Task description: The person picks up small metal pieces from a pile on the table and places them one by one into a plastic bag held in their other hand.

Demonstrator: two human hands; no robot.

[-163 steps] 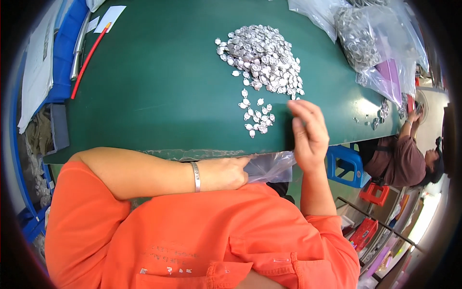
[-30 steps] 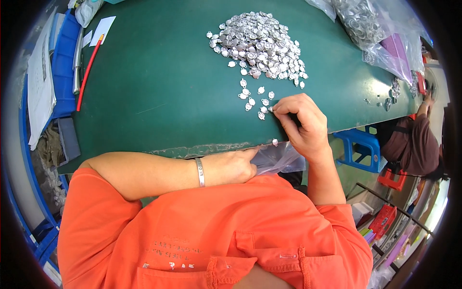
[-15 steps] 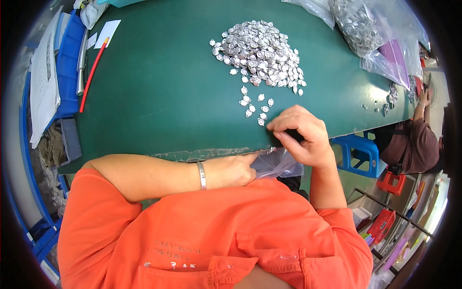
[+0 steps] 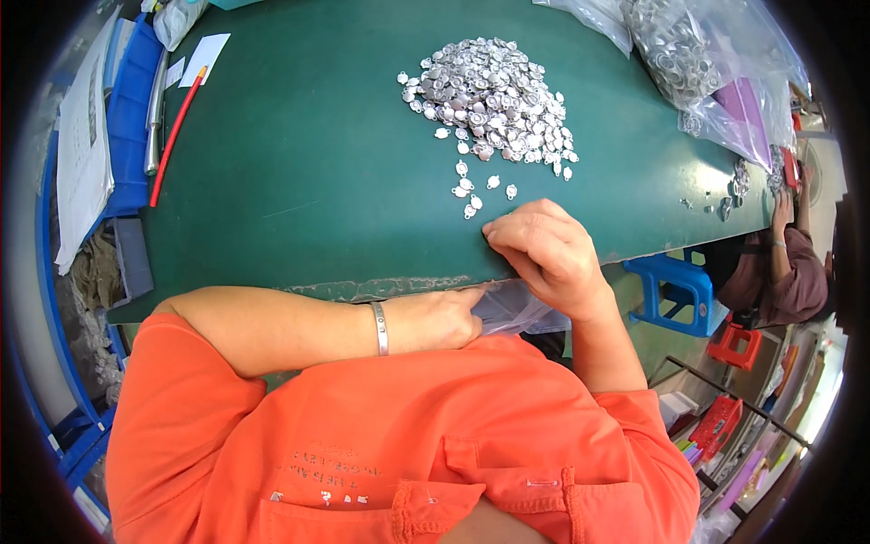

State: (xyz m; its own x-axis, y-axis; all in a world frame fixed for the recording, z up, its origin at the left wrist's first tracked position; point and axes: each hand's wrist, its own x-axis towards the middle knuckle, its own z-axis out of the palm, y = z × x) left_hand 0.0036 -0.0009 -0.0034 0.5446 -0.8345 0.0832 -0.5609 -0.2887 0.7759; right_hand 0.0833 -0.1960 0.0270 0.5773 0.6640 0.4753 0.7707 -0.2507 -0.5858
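Head view | silver looped charms [image 4: 494, 100] heaped on green tabletop [image 4: 299, 163]; likely light, rigid, slick, best pinched by the rim | right hand [image 4: 548, 254] curled, whether holding one I can't tell | left hand [image 4: 444, 319] by translucent bag [image 4: 512, 311], grip and contents hidden | upper-right plastic bag [image 4: 716, 131] holds ring-shaped silver pieces [image 4: 672, 56]

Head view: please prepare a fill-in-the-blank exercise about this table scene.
1. The pile of silver pieces lies on a table coloured ____.
2. The metal bracelet is on the ____ wrist.
3. From the red rod, the pile lies toward the ____.
4. The stool nearest the right hand is coloured ____.
Missing words: green; left; right; blue.
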